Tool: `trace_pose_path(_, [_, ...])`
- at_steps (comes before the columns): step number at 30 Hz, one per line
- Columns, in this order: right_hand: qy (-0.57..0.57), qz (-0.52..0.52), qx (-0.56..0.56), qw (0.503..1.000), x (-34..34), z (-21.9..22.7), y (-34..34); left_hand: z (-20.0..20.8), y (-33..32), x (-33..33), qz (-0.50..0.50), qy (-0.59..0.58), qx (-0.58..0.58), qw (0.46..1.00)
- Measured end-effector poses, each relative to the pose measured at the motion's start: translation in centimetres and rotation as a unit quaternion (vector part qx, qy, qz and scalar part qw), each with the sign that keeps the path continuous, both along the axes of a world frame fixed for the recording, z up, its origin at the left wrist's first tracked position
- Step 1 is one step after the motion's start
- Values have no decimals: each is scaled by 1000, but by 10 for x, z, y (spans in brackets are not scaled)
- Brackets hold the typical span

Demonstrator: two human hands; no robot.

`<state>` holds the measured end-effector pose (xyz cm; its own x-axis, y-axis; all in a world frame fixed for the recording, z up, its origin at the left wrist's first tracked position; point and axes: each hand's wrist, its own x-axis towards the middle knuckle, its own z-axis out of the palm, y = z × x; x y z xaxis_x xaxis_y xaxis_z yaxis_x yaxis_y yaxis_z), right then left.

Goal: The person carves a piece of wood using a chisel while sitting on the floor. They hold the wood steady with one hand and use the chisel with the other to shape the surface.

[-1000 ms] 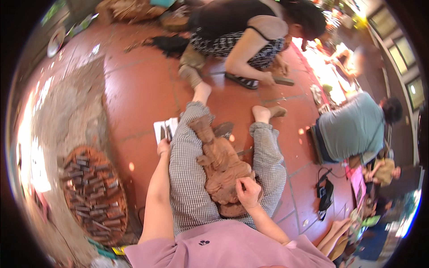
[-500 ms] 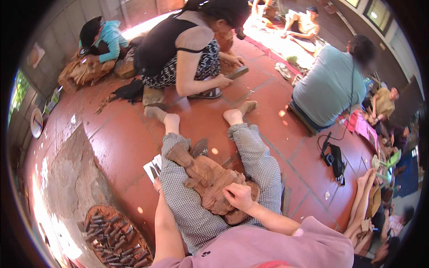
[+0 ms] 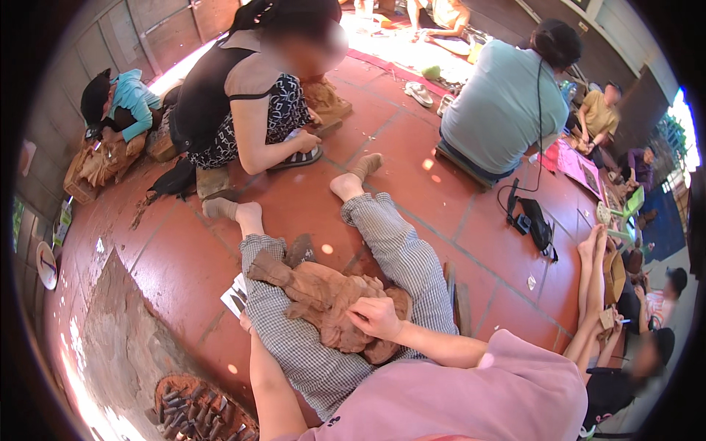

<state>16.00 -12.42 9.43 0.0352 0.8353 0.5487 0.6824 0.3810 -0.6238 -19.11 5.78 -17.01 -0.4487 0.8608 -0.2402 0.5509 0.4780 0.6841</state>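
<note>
Seen from above, a person in a pink top and checked trousers (image 3: 401, 242) sits with legs spread on a red tiled floor (image 3: 507, 287). A reddish-brown carved figure (image 3: 334, 305) lies slantwise across the lap, its narrow end over the left thigh and its rounded base near the right one. The right hand (image 3: 376, 318) rests at the base end with fingers curled inward, at or just above the carved surface; whether anything small is pinched there, I cannot tell. The left hand (image 3: 245, 322) is beside the left leg, at the lower edge of a printed sheet (image 3: 235, 295), and seems to hold it, though the leg hides part of the grip. Lower left, a round tray (image 3: 159, 391) carries many dark-handled tools. For careful handling, both thighs should probably brace the figure so it cannot roll, since neither hand clearly grips it. Light fingertips would suit the fine relief best, and the sheet is better tilted toward the eyes, clear of the knee, for comparing shapes.
</note>
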Motion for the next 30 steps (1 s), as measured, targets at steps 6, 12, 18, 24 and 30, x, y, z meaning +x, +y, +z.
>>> trace_pose_path(6, [10,-8,5,1000,1,-1,-1,2,0,5,-16,1,3,1000])
trace_pose_path(12, [17,8,-7,1000,2,-2,0,5,0,-2,-15,2,13,1000])
trace_pose_path(18, [8,4,-7,1000,4,-6,-2,10,-7,-13,-11,2,25,1000])
trace_pose_path(24, [21,0,-6,1000,1,-6,-1,22,-12,-30,-17,5,50,999])
trace_pose_path(30, [25,6,17,1000,0,-8,1,40,-13,-41,-6,22,19,1000])
